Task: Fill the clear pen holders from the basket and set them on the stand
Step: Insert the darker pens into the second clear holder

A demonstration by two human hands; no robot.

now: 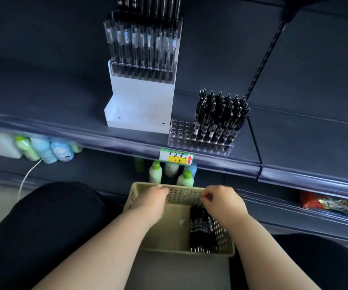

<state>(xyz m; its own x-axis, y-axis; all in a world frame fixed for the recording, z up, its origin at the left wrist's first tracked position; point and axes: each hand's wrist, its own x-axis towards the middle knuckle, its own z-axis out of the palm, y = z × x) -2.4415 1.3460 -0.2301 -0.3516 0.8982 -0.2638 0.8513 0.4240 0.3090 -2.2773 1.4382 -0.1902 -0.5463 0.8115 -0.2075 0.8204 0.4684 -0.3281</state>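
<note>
On the lower shelf at far left, a cluster of green and blue bottles (45,149) lies under the shelf lip, with a white cable (27,176) trailing down beside it. The left hand (155,197) rests on the far rim of the beige perforated basket (148,245), fingers curled over the edge; whether it grips anything cannot be told. The basket floor is bare on its left side. Above, the white stepped stand (141,105) sits on the dark shelf with its lowest step vacant and 1 filled clear holder (142,72) on the step above. Just right of the stand, touching the shelf's front edge, a clear pen holder (200,141) has about 3 columns of holes unfilled at its left; black pens (221,118) pack the rest. The right hand (221,200) pinches narrowly at the tops of the black pens (201,229) lying along the basket's right wall. The shelf further right is open.
</note>
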